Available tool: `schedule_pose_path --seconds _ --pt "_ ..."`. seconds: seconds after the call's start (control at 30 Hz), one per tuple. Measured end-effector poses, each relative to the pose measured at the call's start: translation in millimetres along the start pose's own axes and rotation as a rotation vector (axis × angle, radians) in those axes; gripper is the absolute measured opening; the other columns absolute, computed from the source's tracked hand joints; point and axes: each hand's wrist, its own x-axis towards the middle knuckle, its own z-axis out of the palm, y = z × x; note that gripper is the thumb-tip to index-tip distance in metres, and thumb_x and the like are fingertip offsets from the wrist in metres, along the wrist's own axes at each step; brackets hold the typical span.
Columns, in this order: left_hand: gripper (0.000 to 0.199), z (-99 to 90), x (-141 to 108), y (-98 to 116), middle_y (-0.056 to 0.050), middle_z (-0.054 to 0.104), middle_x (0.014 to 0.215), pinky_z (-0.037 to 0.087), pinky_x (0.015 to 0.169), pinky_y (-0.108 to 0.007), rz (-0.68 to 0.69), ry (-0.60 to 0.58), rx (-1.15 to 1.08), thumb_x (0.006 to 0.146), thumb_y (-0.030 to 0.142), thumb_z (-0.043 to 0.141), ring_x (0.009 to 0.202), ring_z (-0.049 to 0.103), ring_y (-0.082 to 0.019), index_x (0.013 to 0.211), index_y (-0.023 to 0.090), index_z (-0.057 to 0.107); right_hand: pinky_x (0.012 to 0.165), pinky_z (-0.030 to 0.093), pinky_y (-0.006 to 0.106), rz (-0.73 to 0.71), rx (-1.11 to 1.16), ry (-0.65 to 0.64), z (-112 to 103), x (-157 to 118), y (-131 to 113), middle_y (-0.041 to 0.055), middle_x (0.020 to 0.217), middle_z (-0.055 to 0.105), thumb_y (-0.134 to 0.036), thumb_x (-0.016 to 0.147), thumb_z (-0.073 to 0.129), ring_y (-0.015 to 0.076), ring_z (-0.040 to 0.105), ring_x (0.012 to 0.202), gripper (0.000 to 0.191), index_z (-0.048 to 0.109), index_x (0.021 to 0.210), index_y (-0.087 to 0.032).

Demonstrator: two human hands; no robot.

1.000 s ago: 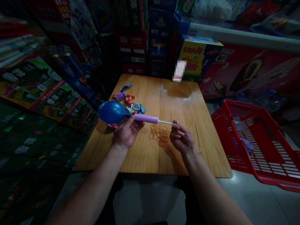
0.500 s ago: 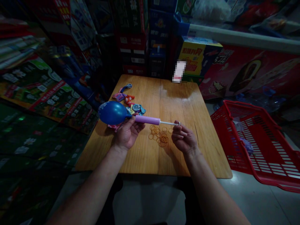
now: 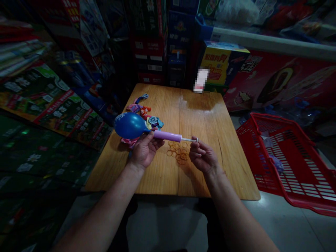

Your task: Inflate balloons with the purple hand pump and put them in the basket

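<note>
A: The person's left hand (image 3: 144, 150) is pinching right where the blue balloon (image 3: 131, 125) is meeting the purple pump (image 3: 168, 136)! Thumb on top, fingers curling underneath, hardly any gap showing!

B: And the right hand (image 3: 203, 155)?

A: It's gripping the outer end of the white rod (image 3: 187, 140), thumb and fingertips closing around the tip, the other fingers folding toward the palm!

B: So where is that balloon sitting?

A: Up off the wooden table (image 3: 157, 178), over its left half, bulging round and showing white print at its far end! Its neck is pointing toward the pump, but the fingers are hiding the exact join.

B: And the pump?

A: It's lying almost level between the two hands, tilting slightly down toward the right one, with a short stretch of rod showing!

B: What's waiting around them?

A: Tan rubber bands (image 3: 183, 156) are lying in a loose cluster between the hands, and limp patterned balloons (image 3: 154, 121) are bunching up just behind the blue one! Off the table's right side, a red basket (image 3: 248, 147) is standing near the edge!
</note>
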Motion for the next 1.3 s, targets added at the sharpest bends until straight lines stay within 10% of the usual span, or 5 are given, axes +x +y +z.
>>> schedule_pose_path --seconds 1.3 --pt "0.026 -0.5 -8 -5 -0.005 0.072 0.104 0.059 0.08 -0.034 0.0 -0.02 0.014 0.084 0.029 0.072 0.09 0.069 -0.018 0.109 0.022 0.069 0.043 0.04 0.012 -0.009 0.035 0.027 1 -1 15 -0.0046 0.07 0.064 -0.011 0.093 0.054 0.0006 0.043 0.042 0.01 0.061 0.098 -0.015"
